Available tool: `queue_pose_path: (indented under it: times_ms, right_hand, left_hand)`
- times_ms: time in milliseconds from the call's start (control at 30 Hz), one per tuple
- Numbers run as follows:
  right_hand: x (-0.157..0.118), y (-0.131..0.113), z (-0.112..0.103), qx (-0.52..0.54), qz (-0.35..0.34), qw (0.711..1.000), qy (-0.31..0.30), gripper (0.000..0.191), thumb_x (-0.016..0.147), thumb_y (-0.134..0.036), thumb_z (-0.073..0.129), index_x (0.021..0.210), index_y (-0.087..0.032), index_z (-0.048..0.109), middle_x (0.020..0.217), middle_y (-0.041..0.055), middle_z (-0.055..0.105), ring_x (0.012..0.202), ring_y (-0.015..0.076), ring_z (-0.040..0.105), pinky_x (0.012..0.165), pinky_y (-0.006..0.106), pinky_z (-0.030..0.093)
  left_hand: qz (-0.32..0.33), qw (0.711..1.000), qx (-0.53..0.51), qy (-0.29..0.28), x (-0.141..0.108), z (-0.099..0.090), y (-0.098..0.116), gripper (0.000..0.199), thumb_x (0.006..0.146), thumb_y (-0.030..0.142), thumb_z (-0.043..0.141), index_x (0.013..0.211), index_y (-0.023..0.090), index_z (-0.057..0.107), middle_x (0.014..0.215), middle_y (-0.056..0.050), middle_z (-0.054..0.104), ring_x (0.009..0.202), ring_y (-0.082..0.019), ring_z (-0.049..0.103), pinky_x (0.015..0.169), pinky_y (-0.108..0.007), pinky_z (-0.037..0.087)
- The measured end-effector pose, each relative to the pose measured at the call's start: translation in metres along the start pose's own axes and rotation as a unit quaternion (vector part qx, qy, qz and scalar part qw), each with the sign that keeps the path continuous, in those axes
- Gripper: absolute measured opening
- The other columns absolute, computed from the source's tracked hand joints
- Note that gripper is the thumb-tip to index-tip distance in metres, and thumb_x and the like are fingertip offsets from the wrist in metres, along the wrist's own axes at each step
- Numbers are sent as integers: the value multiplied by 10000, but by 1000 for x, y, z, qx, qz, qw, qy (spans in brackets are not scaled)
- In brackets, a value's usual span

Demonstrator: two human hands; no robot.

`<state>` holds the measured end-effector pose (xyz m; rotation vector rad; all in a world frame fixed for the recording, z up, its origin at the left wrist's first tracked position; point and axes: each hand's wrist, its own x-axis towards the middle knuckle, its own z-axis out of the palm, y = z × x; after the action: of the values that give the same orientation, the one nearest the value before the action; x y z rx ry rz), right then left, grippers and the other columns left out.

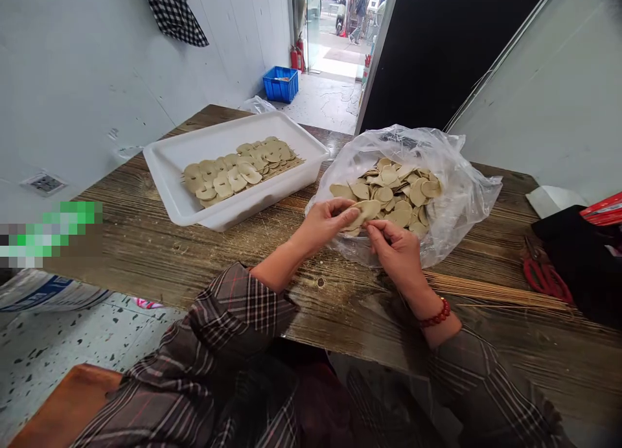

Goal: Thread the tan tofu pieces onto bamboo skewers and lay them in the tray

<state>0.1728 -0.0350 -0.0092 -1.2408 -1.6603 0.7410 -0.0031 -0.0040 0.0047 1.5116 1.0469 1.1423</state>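
While between tray (272, 203) and sticks (500, 290), over plastic bag (459, 192), left fingers (335, 207) tight on slice (369, 208), right fingers (383, 235) together.

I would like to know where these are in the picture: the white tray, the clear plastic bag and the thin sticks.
White tray (272, 194): head view, on its near outer wall.
Clear plastic bag (459, 188): head view, on its crumpled right side.
Thin sticks (486, 286): head view, around the bundle's middle.

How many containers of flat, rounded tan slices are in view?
2: a white rectangular plastic tray on the left and a clear, crumpled plastic bag to its right. No others show.
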Motion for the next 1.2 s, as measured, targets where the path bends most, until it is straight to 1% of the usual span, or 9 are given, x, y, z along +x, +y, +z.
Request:
queue_pose_path:
  times_ms: [100, 167, 367, 533, 700, 833, 900, 1033, 1200]
  right_hand:
    - [3, 3, -5, 18, 13, 999, 31, 288, 885, -383, 570, 917, -149, 734, 519, -38, 544, 478, 106, 464, 500, 239, 355]
    - [5, 5, -8, 23, 21, 999, 43, 298, 884, -391, 570, 940, -147, 731, 520, -37, 549, 480, 109, 470, 496, 238, 356]
    - [5, 5, -8, 18, 19, 999, 38, 315, 888, -413, 565, 935, -149, 729, 504, -43, 540, 470, 105, 467, 505, 237, 365]
    - [3, 3, -6, 20, 7, 999, 29, 304, 895, -399, 562, 915, -148, 732, 511, -44, 533, 480, 103, 471, 512, 235, 366]
    - [4, 4, -5, 14, 8, 999, 29, 311, 893, -407, 565, 919, -149, 736, 518, -38, 545, 490, 106, 480, 515, 236, 371]
    - [3, 2, -5, 19, 15, 999, 25, 316, 888, -414, 569, 929, -150, 738, 502, -42, 535, 465, 103, 464, 495, 234, 361]
    - [2, 0, -5, 15, 16, 1000, 21, 313, 884, -414, 571, 922, -153, 739, 502, -41, 537, 459, 103, 463, 488, 234, 359]
    - [-3, -4, -3, 16, 11, 1000, -6, 303, 887, -401, 566, 903, -154, 741, 499, -39, 543, 457, 104, 472, 490, 234, 367]
    - [-7, -4, 2, 8, -2, 999, -50, 292, 888, -391, 565, 882, -163, 747, 508, -31, 564, 463, 111, 496, 492, 237, 379]
  left_hand:
    - [53, 988, 118, 83, 8, -14, -8, 210, 837, 332, 614, 878, 153, 715, 773, -39, 651, 697, -140, 532, 671, -273, 411]
    - [72, 963, 235, 107, 12, -23, -14, 149, 828, 279, 617, 846, 168, 715, 799, -50, 640, 736, -165, 552, 728, -298, 435]
    - [103, 860, 498, 41, 11, -28, -24, 130, 783, 231, 680, 903, 182, 692, 990, -105, 616, 953, -256, 565, 898, -402, 450]
    - [114, 849, 515, 33, 10, -22, -25, 84, 813, 187, 614, 888, 180, 650, 986, -117, 612, 945, -262, 565, 872, -396, 451]
    - [134, 893, 429, 42, 10, -18, -20, 95, 819, 133, 536, 748, 187, 569, 832, -79, 619, 856, -223, 559, 824, -364, 433]
    - [65, 971, 212, 92, 12, -22, -15, 77, 775, 166, 581, 730, 181, 521, 781, -35, 633, 712, -150, 547, 673, -284, 420]
    - [33, 988, 85, 121, 13, -25, -11, 102, 767, 201, 609, 743, 177, 512, 719, -4, 606, 648, -116, 531, 611, -244, 409]
    - [-11, 982, -97, 164, 12, -31, -6, 195, 733, 274, 682, 763, 176, 516, 626, 45, 521, 563, -85, 500, 526, -210, 432]
    - [-69, 957, -225, 173, 12, -35, -4, 350, 644, 294, 788, 901, 147, 602, 778, -7, 652, 653, -103, 618, 509, -194, 472]
